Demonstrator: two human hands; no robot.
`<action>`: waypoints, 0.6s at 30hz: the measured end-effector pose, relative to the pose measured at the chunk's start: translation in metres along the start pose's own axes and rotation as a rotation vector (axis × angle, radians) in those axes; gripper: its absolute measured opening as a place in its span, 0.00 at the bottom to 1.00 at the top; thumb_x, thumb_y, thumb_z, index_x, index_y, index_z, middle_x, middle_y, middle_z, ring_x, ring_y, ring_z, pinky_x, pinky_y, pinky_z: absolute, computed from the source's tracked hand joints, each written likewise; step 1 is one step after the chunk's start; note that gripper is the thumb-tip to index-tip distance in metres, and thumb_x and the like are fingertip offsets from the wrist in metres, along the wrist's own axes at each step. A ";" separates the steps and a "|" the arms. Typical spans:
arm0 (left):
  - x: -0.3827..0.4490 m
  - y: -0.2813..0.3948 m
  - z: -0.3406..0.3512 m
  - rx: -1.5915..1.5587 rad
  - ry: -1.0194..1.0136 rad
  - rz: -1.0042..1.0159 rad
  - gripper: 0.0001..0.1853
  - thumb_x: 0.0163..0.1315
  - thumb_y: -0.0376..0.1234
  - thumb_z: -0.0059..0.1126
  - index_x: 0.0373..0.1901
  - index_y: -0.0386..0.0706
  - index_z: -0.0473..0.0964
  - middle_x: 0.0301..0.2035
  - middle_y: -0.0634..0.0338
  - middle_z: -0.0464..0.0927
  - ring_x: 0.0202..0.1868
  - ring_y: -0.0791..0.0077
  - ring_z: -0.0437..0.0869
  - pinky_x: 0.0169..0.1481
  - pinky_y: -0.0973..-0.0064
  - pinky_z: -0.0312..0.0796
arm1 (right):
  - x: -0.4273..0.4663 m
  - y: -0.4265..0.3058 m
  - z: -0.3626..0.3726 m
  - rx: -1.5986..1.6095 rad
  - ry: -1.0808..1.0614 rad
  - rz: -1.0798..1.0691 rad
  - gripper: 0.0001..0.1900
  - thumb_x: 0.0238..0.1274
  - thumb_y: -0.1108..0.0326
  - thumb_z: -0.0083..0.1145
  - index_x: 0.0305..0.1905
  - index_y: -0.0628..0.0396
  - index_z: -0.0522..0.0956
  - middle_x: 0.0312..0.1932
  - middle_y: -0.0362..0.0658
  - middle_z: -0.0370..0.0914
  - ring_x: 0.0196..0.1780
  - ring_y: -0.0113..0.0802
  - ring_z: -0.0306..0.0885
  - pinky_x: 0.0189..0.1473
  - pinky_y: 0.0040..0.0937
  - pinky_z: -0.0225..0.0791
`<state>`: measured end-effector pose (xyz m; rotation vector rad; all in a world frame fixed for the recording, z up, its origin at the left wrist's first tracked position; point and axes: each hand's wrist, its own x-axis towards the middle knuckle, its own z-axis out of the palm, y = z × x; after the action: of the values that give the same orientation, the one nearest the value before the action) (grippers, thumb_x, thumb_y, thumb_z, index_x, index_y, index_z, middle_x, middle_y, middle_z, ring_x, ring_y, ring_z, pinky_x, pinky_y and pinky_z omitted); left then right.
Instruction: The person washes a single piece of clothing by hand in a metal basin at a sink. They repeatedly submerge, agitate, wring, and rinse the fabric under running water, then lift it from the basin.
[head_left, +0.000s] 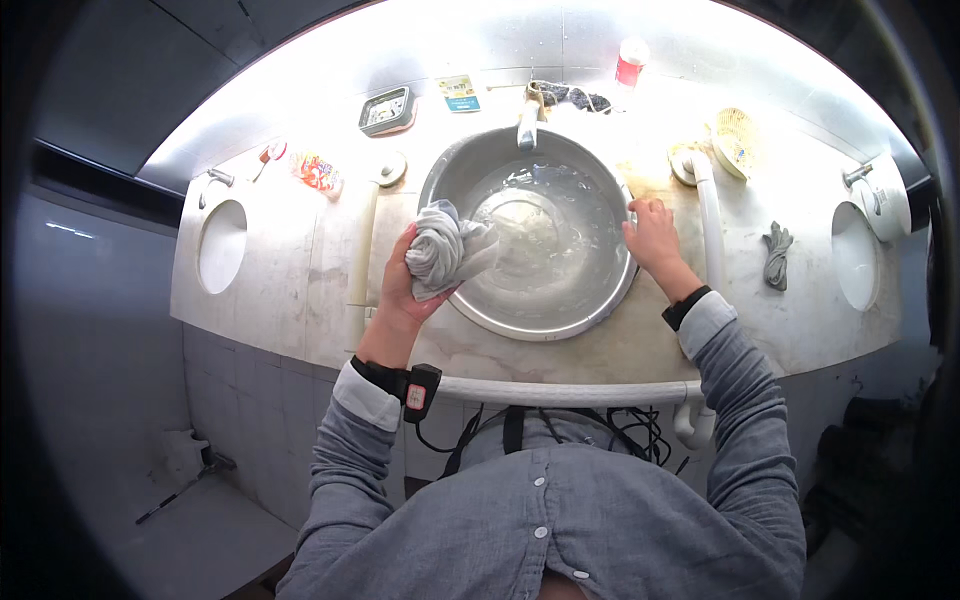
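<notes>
My left hand (411, 277) holds a bunched, twisted light-grey cloth (442, 247) over the left rim of a large round metal basin (551, 330). Clear water (525, 225) lies in the basin, and its surface shows ripples and glints. At the basin's right rim is my right hand (652, 229), its fingers bent against or just beside the edge; whether they grip the rim is hard to tell. A faucet (528, 127) reaches over the back of the basin.
Around the basin on the marble counter (465, 352) are a black plastic tray (386, 111), a sachet (459, 94), a plastic packet (315, 172), a red-and-white container (631, 64), a yellowish basket (733, 142), white pipes (709, 217) and a dark-grey twisted cloth (778, 256). A white grab rail (562, 391) runs along the front.
</notes>
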<state>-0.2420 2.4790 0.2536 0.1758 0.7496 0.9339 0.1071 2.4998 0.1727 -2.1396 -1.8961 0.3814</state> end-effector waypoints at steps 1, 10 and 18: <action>0.002 -0.001 -0.003 -0.037 0.045 -0.008 0.21 0.63 0.51 0.41 0.49 0.49 0.71 0.43 0.59 0.77 0.43 0.63 0.80 0.45 0.59 0.75 | -0.001 0.002 0.000 -0.004 0.000 0.028 0.19 0.51 0.62 0.57 0.47 0.55 0.70 0.48 0.51 0.68 0.55 0.50 0.65 0.52 0.42 0.65; 0.007 0.000 -0.036 -0.097 0.192 0.041 0.19 0.61 0.50 0.40 0.41 0.50 0.74 0.35 0.60 0.79 0.34 0.63 0.82 0.28 0.61 0.77 | -0.011 0.012 0.032 0.344 -0.013 0.249 0.22 0.57 0.56 0.53 0.47 0.62 0.64 0.38 0.61 0.75 0.42 0.58 0.74 0.43 0.48 0.66; -0.031 0.020 -0.024 -0.142 0.000 0.026 0.21 0.63 0.50 0.35 0.44 0.49 0.73 0.44 0.57 0.76 0.46 0.58 0.77 0.49 0.54 0.71 | -0.028 0.006 0.017 0.623 0.191 0.165 0.15 0.53 0.64 0.56 0.41 0.63 0.69 0.32 0.55 0.76 0.37 0.48 0.75 0.40 0.39 0.67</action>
<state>-0.2824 2.4628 0.2608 0.0611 0.6792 1.0082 0.1035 2.4717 0.1557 -1.8256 -1.2762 0.6707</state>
